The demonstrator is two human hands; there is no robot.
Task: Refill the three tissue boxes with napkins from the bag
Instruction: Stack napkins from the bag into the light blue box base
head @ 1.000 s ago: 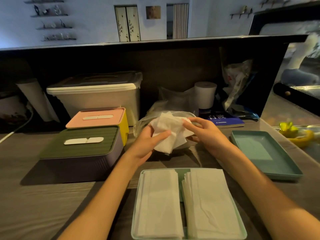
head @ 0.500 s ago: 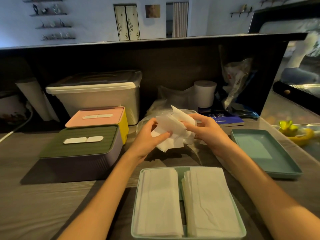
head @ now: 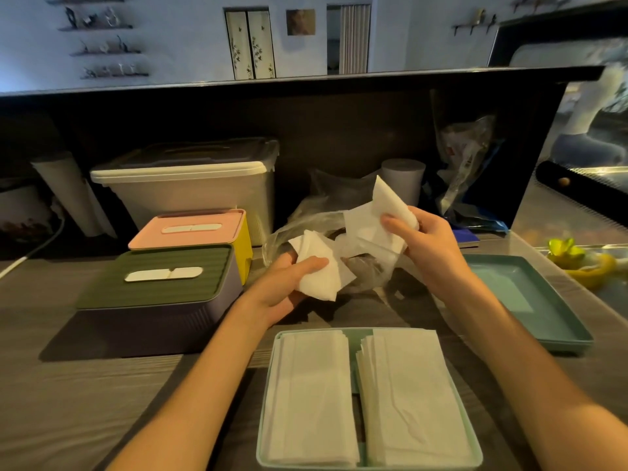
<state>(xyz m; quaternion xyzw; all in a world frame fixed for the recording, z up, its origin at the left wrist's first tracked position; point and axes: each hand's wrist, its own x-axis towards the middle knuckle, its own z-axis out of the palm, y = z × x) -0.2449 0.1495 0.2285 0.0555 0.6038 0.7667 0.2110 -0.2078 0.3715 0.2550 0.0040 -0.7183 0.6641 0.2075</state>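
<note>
My left hand (head: 289, 283) pinches a small bunch of white napkins (head: 319, 266) above the table. Higher and to the right, my right hand (head: 424, 239) grips a second bunch of napkins (head: 377, 215). Behind both hands lies the crumpled clear plastic bag (head: 295, 226). In front of me stands an open mint-green tissue box (head: 268, 385) holding two stacks of napkins (head: 312, 396) side by side. On the left sit a closed box with a green lid (head: 153, 277) and, behind it, a yellow box with a pink lid (head: 190, 227).
A teal lid or tray (head: 530, 300) lies upturned at the right. A large white storage bin (head: 190, 185), a paper roll (head: 402, 178) and more plastic bags (head: 465, 164) line the dark back wall. A yellow-green object (head: 577, 260) rests at the far right edge.
The single wad held by both hands has been split. My right hand lifted its part up and to the right; my left hand stayed low with the other part.
</note>
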